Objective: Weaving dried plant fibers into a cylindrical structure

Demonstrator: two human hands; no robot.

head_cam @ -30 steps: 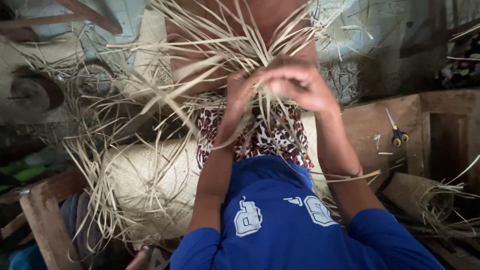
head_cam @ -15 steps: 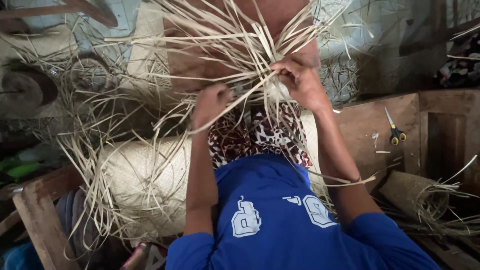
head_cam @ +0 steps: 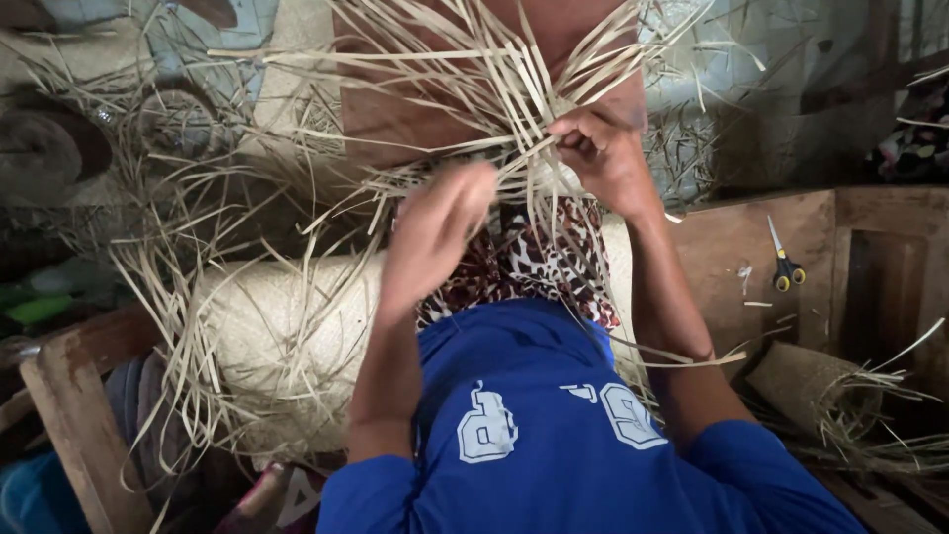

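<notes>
Pale straw-coloured flat reed strips (head_cam: 494, 89) fan out loose in every direction above the lap, so I'd say the weaving is still mostly ahead. Only a small tight knot of crossed strips shows by the fingers, and a finished pale woven rolled mat (head_cam: 287, 346) lies lower left. The right hand (head_cam: 603, 158) is pinched shut on a few strips at that knot, wrist bent and forearm angled up. The left hand (head_cam: 435, 237) is blurry, raised just beside the strips with fingers loosely spread, gripping nothing that I can make out. Yellow-handled scissors (head_cam: 786, 262) sit on the wooden tabletop (head_cam: 732, 257) at right.
</notes>
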